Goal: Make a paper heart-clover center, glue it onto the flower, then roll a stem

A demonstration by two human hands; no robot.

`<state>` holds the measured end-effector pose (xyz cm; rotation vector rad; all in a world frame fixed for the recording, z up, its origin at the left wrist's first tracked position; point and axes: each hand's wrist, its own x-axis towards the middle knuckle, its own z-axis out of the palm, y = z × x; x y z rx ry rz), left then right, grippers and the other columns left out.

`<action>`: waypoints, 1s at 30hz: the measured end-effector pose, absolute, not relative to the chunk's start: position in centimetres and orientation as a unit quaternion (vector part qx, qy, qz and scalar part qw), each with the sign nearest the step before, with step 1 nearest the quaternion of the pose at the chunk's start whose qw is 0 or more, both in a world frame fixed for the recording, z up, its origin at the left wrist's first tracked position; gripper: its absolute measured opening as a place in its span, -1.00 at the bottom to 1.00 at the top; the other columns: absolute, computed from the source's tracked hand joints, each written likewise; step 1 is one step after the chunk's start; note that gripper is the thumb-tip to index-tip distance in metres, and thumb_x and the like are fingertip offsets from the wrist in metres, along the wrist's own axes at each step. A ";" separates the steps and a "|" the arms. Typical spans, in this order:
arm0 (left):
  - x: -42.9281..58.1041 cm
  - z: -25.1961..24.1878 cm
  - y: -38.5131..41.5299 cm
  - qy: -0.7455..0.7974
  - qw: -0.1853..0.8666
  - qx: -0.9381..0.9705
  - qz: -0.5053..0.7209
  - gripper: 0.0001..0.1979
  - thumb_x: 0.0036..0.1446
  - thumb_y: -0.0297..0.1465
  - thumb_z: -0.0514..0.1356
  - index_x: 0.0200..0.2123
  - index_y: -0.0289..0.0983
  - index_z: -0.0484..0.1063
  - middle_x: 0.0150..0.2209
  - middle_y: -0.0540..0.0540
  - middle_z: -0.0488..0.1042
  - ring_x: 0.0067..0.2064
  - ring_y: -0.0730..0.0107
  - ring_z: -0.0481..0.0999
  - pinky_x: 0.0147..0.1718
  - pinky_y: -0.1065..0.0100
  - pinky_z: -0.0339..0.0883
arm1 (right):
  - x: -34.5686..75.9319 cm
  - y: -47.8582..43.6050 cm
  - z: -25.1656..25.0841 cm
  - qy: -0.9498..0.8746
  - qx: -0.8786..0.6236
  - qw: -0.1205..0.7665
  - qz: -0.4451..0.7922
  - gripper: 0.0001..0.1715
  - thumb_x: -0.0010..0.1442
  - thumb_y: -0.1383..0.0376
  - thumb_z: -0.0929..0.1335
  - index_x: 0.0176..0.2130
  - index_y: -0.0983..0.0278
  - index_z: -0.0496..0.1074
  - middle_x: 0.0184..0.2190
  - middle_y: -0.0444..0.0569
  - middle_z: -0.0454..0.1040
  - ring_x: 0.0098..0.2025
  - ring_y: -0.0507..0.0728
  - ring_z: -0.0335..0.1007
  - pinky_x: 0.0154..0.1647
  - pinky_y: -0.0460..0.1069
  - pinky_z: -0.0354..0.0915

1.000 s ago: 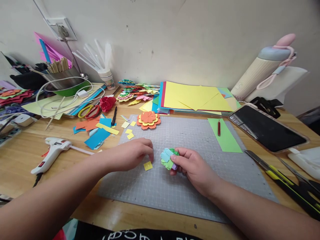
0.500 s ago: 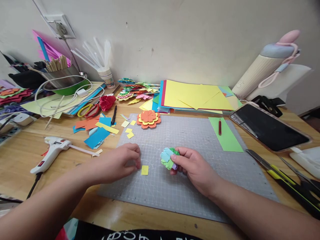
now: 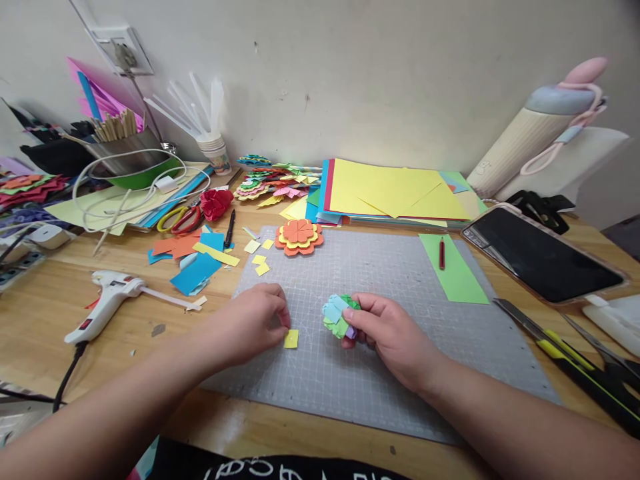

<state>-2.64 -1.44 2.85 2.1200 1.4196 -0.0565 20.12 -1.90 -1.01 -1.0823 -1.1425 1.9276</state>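
Observation:
Between the thumb and fingers of my right hand (image 3: 387, 333) is a small paper flower (image 3: 336, 317) in light blue, green and purple, held just over the grey cutting mat. My fingers cover its right side. A small yellow paper square (image 3: 291, 339) lies flat on the mat, left of the flower. My left hand (image 3: 260, 320) has its thumb and index fingertips pinched together at the square's upper left edge. A layered orange and yellow paper flower (image 3: 299, 237) rests near the mat's back edge, with several yellow scraps (image 3: 259, 259) beside it.
A glue gun (image 3: 107, 297) lies at left, near blue and orange paper pieces (image 3: 197, 272). Stacked coloured sheets (image 3: 390, 187) sit against the wall. A green strip (image 3: 457, 277) bears a short pencil (image 3: 442, 255). A phone (image 3: 545, 253) and utility knife (image 3: 560, 353) are at right.
My left hand has moved slightly right, its fingertips reaching the yellow square's edge. My right hand keeps hold of the small flower in the same place.

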 end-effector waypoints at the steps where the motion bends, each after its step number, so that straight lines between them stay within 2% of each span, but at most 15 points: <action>1: -2.6 2.8 -1.4 0.532 0.286 0.797 -0.023 -0.87 0.02 -0.47 0.15 -0.40 -0.29 0.52 -0.26 -0.11 0.44 -0.19 0.27 0.44 -0.15 0.27 0.33 | 20.1 -1.9 -1.0 -0.433 -0.412 0.322 0.734 -0.73 0.08 0.14 0.41 -0.46 0.30 0.43 -0.54 -0.15 0.40 -0.50 0.00 0.34 -0.38 -0.06 0.24; 10: -2.3 3.0 -1.3 0.512 0.263 0.817 -0.045 -0.87 0.05 -0.47 0.12 -0.39 -0.30 0.48 -0.28 -0.13 0.43 -0.22 0.25 0.43 -0.19 0.25 0.32 | 20.1 -1.6 -1.1 -0.439 -0.405 0.324 0.734 -0.72 0.06 0.13 0.42 -0.47 0.31 0.42 -0.55 -0.15 0.40 -0.51 -0.01 0.33 -0.40 -0.07 0.24; 18: -3.3 3.1 -1.8 0.530 0.328 0.782 -0.001 -0.92 0.09 -0.44 0.08 -0.42 -0.25 0.35 -0.31 -0.06 0.39 -0.26 0.30 0.40 -0.21 0.26 0.28 | 20.1 -1.7 -0.8 -0.445 -0.411 0.320 0.728 -0.72 0.07 0.14 0.41 -0.48 0.31 0.41 -0.56 -0.16 0.40 -0.52 -0.01 0.34 -0.43 -0.09 0.22; 22: -2.8 3.7 -2.1 0.575 0.326 0.745 0.093 -0.92 0.08 -0.42 0.08 -0.44 -0.23 0.33 -0.33 -0.02 0.38 -0.29 0.32 0.36 -0.27 0.28 0.25 | 20.1 -1.9 -0.8 -0.452 -0.411 0.317 0.726 -0.72 0.06 0.14 0.41 -0.47 0.31 0.41 -0.56 -0.15 0.40 -0.52 -0.01 0.34 -0.39 -0.07 0.26; 27: -0.2 3.8 -3.3 0.609 0.212 0.706 0.291 -0.93 0.08 -0.46 0.09 -0.43 -0.23 0.33 -0.29 -0.03 0.37 -0.25 0.33 0.35 -0.34 0.32 0.22 | 19.9 -2.2 -0.8 -0.434 -0.414 0.301 0.742 -0.73 0.05 0.15 0.40 -0.47 0.31 0.39 -0.57 -0.15 0.40 -0.54 -0.01 0.34 -0.48 -0.09 0.26; 30: 1.4 2.9 -4.1 0.604 0.179 0.693 0.351 -0.94 0.09 -0.49 0.11 -0.40 -0.23 0.32 -0.27 -0.04 0.35 -0.23 0.33 0.35 -0.34 0.33 0.23 | 19.8 -2.5 -0.7 -0.417 -0.419 0.294 0.751 -0.74 0.05 0.15 0.40 -0.45 0.31 0.40 -0.58 -0.15 0.40 -0.55 -0.01 0.33 -0.53 -0.10 0.25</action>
